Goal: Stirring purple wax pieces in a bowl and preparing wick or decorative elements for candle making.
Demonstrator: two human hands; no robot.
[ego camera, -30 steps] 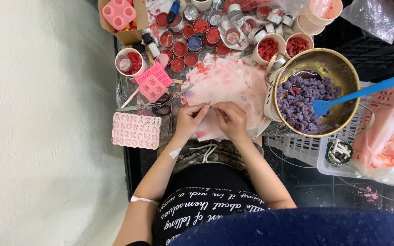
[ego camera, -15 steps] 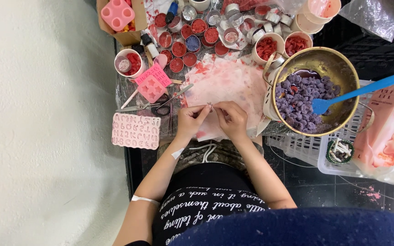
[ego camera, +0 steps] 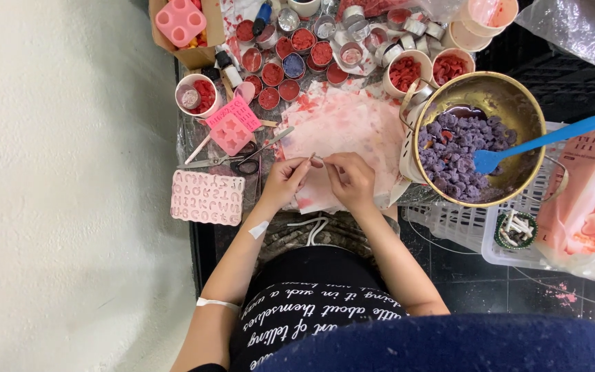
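Fingers of the left hand [ego camera: 285, 183] and right hand [ego camera: 350, 180] are pressed together in pinches on a thin pale wick [ego camera: 317, 159], held between them just above the stained paper [ego camera: 342, 124] at the middle of the worktop [ego camera: 191, 134]; so slight a thing could slip from either grip and be lost against the blotchy pink sheet. Outward, steel scissors [ego camera: 242, 160] and a soft pink letter mould [ego camera: 207, 198] lie at the left edge, while the brass bowl [ego camera: 480, 89] of lumpy purple wax, with its blue spatula [ego camera: 545, 140], sits close by the right forearm, where I judge a careless elbow could tip it.
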